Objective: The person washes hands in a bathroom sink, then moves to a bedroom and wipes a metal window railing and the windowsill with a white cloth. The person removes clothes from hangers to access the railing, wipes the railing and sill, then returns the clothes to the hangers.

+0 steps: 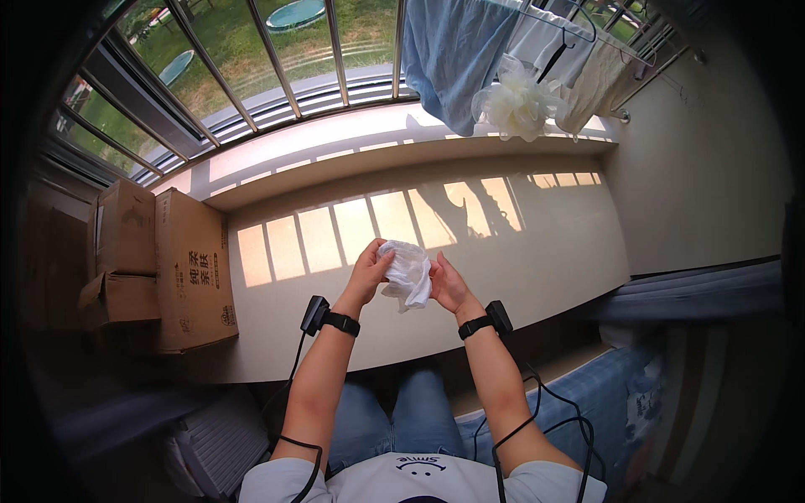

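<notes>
A crumpled white cloth [408, 272] hangs between both hands at chest height, in front of a low pale wall. My left hand [370, 270] grips its upper left part with the fingers curled over it. My right hand [447, 283] holds its right side, palm turned toward the cloth. Each wrist carries a black band with a small black device and a cable running down the forearm.
Brown cardboard boxes [191, 268] stand stacked at the left. A barred window [251, 59] runs above the pale ledge [335, 138]. A blue towel [453, 59], pale garments and a white frilly item [520, 105] hang at the upper right. Blue fabric [696, 293] lies at the right.
</notes>
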Available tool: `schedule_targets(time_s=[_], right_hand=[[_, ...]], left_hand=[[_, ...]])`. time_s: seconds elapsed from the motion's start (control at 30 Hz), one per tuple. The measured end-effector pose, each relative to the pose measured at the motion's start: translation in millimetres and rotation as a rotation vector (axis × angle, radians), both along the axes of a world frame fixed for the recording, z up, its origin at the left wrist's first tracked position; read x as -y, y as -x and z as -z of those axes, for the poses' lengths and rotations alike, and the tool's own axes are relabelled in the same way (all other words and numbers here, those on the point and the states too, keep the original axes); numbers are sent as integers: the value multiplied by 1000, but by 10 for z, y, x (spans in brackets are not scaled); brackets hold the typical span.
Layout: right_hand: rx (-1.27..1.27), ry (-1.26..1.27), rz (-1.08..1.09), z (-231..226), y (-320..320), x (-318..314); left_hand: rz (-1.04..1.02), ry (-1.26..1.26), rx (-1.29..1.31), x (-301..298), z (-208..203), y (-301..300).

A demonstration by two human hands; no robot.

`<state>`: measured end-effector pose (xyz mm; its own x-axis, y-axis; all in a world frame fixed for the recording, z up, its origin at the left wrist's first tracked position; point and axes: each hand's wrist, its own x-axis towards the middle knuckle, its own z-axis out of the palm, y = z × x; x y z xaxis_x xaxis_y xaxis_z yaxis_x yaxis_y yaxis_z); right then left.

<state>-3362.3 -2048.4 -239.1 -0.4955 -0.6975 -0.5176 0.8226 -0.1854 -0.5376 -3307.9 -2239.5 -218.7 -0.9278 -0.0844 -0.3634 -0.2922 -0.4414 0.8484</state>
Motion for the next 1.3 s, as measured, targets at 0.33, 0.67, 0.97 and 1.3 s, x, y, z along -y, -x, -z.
schedule_targets(time_s=[0.33,0.67,0.97,1.3], right_hand=[[-494,-503,-184,354,17,-1800],[-893,-677,366,99,733,-3381],[-1505,-1178,-927,1250,1230,-4662],[-1443,-1267,-689,2368,1432,-4991]], left_hand=[[460,626,-6,-1122,525,207],[304,520,-337,-2715,650,1246],[268,1016,-211,-3888,1389,1760],[206,1094,-165,-3993,1654,989]])
